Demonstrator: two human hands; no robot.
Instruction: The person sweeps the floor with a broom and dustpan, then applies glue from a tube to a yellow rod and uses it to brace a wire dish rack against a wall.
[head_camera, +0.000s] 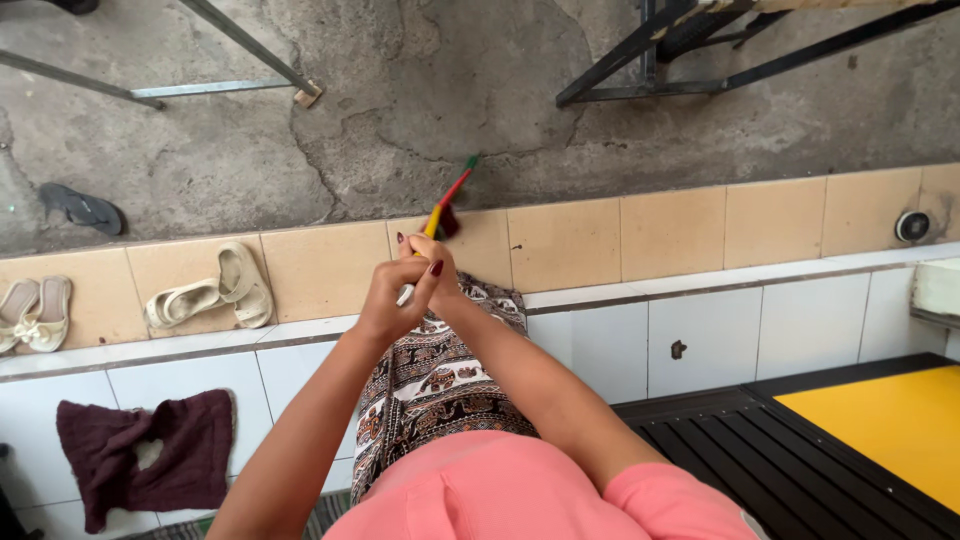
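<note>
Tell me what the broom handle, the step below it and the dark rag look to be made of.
Broom handle: likely glossy plastic, in yellow, red and green bands. Step: glazed tan tile with grout lines. Dark rag: knitted cloth, apparently, maroon, matte and holed.

packages — none | labels, signs — none | screens — none

Cracked concrete ground (420, 90) carries a grey flip-flop (82, 208); the tan tiled step (660, 235) holds beige sandals (212, 290); a maroon cloth (140, 455) lies on white tiles (760, 320).
</note>
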